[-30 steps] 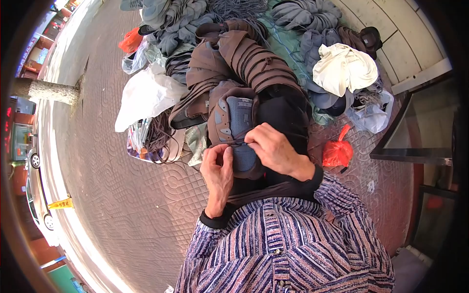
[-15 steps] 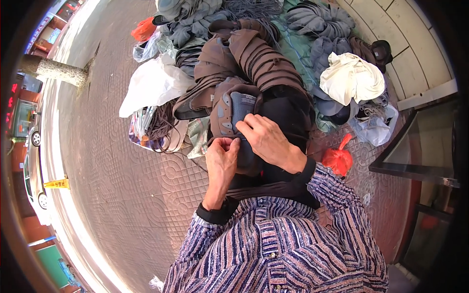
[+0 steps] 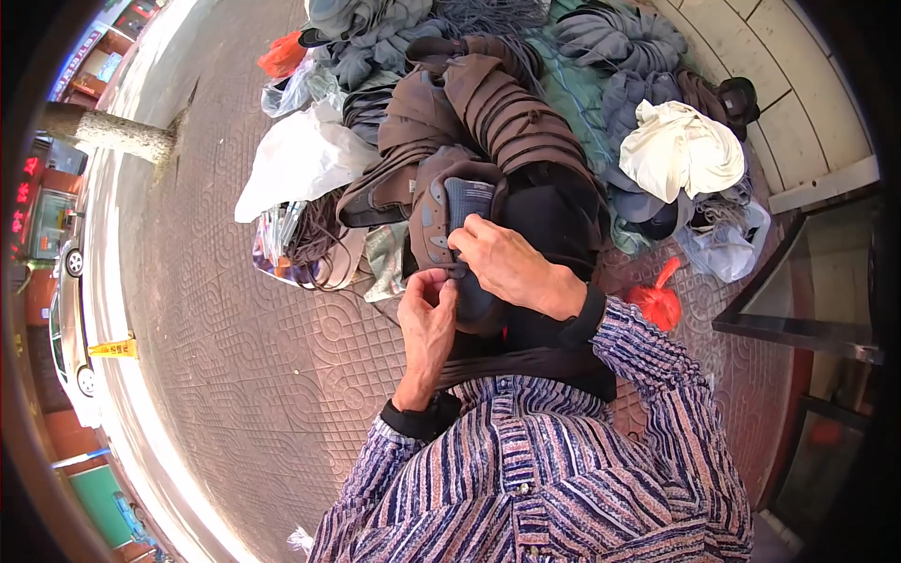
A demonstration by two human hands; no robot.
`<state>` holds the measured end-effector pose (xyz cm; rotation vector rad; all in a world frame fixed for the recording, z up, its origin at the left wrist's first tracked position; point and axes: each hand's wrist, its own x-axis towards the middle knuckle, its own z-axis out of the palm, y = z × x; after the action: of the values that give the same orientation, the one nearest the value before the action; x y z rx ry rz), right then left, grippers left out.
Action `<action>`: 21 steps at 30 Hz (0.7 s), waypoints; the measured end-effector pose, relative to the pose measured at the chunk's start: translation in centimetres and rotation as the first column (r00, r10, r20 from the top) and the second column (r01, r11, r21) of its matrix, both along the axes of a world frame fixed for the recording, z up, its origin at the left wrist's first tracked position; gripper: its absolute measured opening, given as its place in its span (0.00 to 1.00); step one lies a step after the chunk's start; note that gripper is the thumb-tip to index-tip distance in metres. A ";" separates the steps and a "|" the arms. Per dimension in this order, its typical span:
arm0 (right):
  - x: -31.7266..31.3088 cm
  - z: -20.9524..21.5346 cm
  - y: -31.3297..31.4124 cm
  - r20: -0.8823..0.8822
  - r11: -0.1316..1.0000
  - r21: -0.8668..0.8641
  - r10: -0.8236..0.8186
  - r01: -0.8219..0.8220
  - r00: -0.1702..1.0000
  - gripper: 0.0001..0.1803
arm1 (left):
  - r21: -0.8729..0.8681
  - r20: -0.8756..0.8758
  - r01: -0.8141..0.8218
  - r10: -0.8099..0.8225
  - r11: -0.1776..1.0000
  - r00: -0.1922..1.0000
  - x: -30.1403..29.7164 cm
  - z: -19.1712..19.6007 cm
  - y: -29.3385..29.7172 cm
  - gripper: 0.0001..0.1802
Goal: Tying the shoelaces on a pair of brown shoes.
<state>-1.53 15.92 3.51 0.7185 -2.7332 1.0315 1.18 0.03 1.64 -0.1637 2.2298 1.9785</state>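
A brown shoe upper (image 3: 433, 202) with grey eyelet patches lies across my lap, its toe end toward me. Its blue-grey tongue (image 3: 469, 199) shows between the eyelet rows. A short dark shoelace (image 3: 451, 266) crosses the upper low on the eyelet rows. My left hand (image 3: 427, 324) is closed at the near end of the lace, thumb and forefinger pinched together. Over the right side of the upper, my right hand (image 3: 516, 267) is closed, its fingertips at the tongue and eyelet edge. Its fingers partly hide the right eyelet row.
Beyond the upper lie stacked brown uppers (image 3: 511, 117) and grey uppers (image 3: 619, 38). To the left are a white plastic bag (image 3: 300, 159) and a bundle of brown laces (image 3: 317, 239). At right sit a cream cloth bundle (image 3: 680, 150), a red bag (image 3: 657, 305) and a dark-framed glass panel (image 3: 798, 272).
My left thumb and forefinger have shifted slightly, and the dark lace shows more plainly between my hands. My right hand stays over the upper. The whole view has shifted a little.
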 end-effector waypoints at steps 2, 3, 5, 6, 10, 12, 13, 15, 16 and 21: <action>0.2 0.5 -0.1 -0.046 0.999 0.032 -0.010 0.012 0.999 0.14 | -0.119 0.022 -0.021 0.023 0.993 0.999 -0.4 0.8 0.3 0.09; 0.3 0.7 -0.1 -0.092 0.998 0.066 -0.016 0.022 0.996 0.15 | -0.184 0.023 -0.015 0.019 0.983 1.000 -0.7 1.3 0.5 0.10; 0.3 0.9 -0.5 -0.112 0.992 0.112 -0.039 0.051 0.993 0.15 | -0.264 0.027 -0.001 0.008 0.965 1.000 -1.2 1.3 0.3 0.11; 0.3 1.0 -0.6 -0.132 0.984 0.159 -0.059 0.080 0.989 0.14 | -0.340 0.032 0.012 -0.001 0.940 0.999 -1.4 1.3 0.2 0.11; 0.1 1.3 -0.5 -0.117 0.971 0.236 -0.017 0.045 0.993 0.13 | -0.595 -0.107 0.069 -0.164 0.801 0.981 -1.9 2.0 0.2 0.12; -0.3 1.2 -0.8 -0.101 0.965 0.262 0.014 0.013 0.995 0.12 | -0.601 -0.086 0.076 -0.158 0.796 0.984 -1.9 1.7 0.0 0.12; -0.4 1.0 -0.8 -0.100 0.965 0.261 0.008 0.018 0.995 0.12 | -0.603 -0.062 0.093 -0.162 0.792 0.985 -2.0 1.5 0.1 0.11; -0.5 0.4 -0.7 -0.065 0.965 0.261 0.009 0.008 0.998 0.11 | -0.246 0.193 0.116 -0.069 0.962 0.979 -2.7 1.8 -0.5 0.11; -0.5 -0.1 -0.7 -0.064 0.966 0.259 0.008 0.009 0.998 0.11 | 0.134 0.451 0.007 -0.067 0.991 0.890 -2.9 2.3 -0.5 0.10; -1.1 -1.1 -0.5 0.037 0.999 0.024 -0.034 0.033 0.999 0.05 | 0.558 0.825 -0.623 -0.285 0.547 0.489 -3.2 3.8 -0.7 0.08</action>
<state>-2.61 15.46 2.42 0.6612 -2.7838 1.0179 -2.05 -0.72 5.46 -1.0650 0.4954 2.0693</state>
